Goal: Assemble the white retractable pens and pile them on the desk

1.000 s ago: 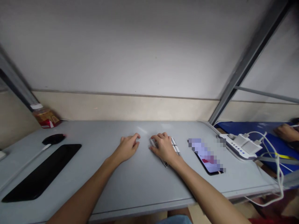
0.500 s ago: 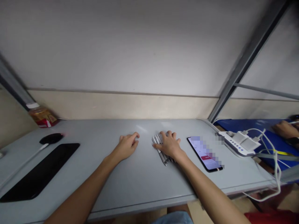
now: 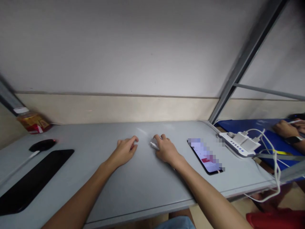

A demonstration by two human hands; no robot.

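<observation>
Two bare hands rest on the grey tabletop [image 3: 133,187], close together near its middle. The right hand [image 3: 165,150] lies palm down with its fingers curled over a bundle of silver pens [image 3: 154,145]; only the pale tips of the pens show at the hand's left edge, just under the knuckles, and the rest is hidden beneath the palm. The hand seems closed around them, though the grasp itself is covered. The left hand [image 3: 125,150] sits just left of the pens, apart from them, loosely curled with its fingertips on the tabletop and holding nothing.

Right of the right hand, near but not touching, a phone [image 3: 205,156] lies flat with its screen lit. Farther right, at the tabletop's edge, a white power strip [image 3: 238,143] carries white chargers, and white cables [image 3: 275,171] loop from it down over the edge. Beyond that, on a blue surface [image 3: 267,127], another person's hand [image 3: 283,128] shows with a watch on the wrist.

Well to the left of the left hand, a long black pad [image 3: 33,181] lies slantwise on the tabletop. A black mouse [image 3: 42,145] sits just beyond the pad's far end, with a small red glow at its side. Farther back in the left corner, against the wall, a bottle [image 3: 32,121] with a red and yellow label lies tilted.
</observation>
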